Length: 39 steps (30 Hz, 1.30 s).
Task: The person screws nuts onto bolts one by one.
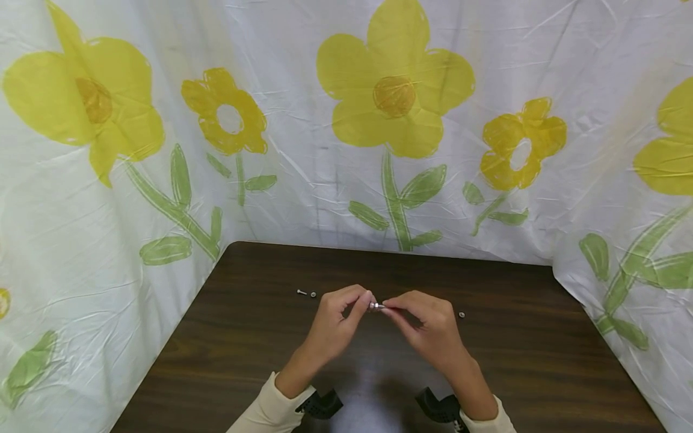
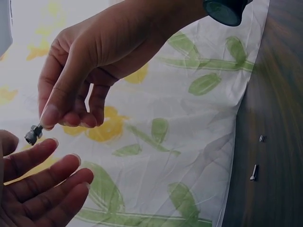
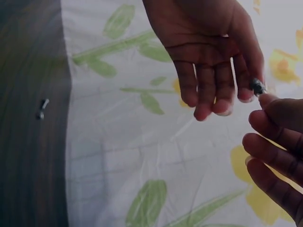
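In the head view, my left hand [image 1: 335, 319] and my right hand [image 1: 430, 325] meet above the table over a small metal bolt [image 1: 376, 307]. Right thumb and index finger pinch the thin shank end. A nut-like hex piece [image 2: 37, 129] sits along the bolt, as the left wrist view shows. At the other, thicker end are my left thumb and index finger, which hold it between them; the remaining left fingers are loosely extended. Part of the bolt is covered by fingertips in the right wrist view.
Left of my hands, a loose bolt [image 1: 301, 292] lies on the dark wooden table [image 1: 243, 337] beside a nut [image 1: 313, 294]. Another nut [image 1: 462, 314] lies to the right of my right hand. A white flowered curtain [image 1: 303, 198] hangs behind and around the table.
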Each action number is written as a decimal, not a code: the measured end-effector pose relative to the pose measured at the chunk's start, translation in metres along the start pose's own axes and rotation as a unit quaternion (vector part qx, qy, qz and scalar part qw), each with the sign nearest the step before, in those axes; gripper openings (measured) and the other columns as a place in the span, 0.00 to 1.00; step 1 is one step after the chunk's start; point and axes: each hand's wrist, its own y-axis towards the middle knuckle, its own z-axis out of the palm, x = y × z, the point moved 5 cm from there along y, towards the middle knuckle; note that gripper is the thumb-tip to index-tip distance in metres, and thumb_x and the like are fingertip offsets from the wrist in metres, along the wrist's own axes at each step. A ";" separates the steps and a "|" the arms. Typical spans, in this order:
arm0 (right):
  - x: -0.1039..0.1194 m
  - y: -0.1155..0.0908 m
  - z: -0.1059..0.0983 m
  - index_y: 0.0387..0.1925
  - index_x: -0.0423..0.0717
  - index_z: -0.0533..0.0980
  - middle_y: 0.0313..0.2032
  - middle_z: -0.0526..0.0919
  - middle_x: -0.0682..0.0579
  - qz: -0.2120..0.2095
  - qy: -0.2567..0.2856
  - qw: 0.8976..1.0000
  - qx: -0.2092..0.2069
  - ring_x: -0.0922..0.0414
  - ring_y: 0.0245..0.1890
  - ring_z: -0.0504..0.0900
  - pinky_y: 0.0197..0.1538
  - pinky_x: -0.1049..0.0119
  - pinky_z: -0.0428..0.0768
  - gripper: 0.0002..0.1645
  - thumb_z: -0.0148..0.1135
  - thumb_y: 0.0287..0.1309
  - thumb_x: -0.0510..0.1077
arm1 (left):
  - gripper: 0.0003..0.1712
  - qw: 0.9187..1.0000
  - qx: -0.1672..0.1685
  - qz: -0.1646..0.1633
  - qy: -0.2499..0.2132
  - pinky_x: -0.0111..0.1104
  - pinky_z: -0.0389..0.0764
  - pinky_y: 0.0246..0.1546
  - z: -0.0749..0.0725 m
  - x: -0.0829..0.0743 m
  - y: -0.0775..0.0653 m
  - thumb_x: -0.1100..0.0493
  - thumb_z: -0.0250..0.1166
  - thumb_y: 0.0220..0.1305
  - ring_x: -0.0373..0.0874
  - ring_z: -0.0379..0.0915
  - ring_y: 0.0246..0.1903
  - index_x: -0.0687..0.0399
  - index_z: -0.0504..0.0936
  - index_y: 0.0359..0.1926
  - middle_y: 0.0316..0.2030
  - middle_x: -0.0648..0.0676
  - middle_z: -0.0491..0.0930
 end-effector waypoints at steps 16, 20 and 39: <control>-0.004 -0.001 -0.003 0.37 0.42 0.86 0.32 0.88 0.52 0.022 0.005 1.000 0.000 0.57 0.31 0.87 0.37 0.70 0.84 0.12 0.66 0.69 0.47 | 0.18 0.992 0.004 0.103 -0.070 0.41 0.87 0.31 -0.010 -0.030 0.012 0.81 0.74 0.48 0.49 0.83 0.36 0.67 0.85 0.42 0.37 0.61 0.84; -0.003 -0.001 -0.003 0.37 0.41 0.86 0.32 0.88 0.51 0.018 0.012 1.000 0.001 0.56 0.30 0.87 0.38 0.70 0.84 0.11 0.66 0.68 0.45 | 0.18 0.991 0.000 0.121 -0.057 0.37 0.86 0.35 -0.008 -0.016 0.008 0.79 0.75 0.48 0.47 0.83 0.36 0.63 0.87 0.41 0.36 0.58 0.85; 0.001 0.001 -0.001 0.35 0.39 0.85 0.29 0.88 0.49 -0.008 0.018 1.000 -0.010 0.55 0.27 0.87 0.34 0.67 0.85 0.11 0.68 0.67 0.45 | 0.08 0.998 -0.005 0.064 -0.001 0.28 0.82 0.31 -0.004 -0.003 0.002 0.72 0.66 0.65 0.40 0.80 0.28 0.55 0.85 0.34 0.28 0.50 0.84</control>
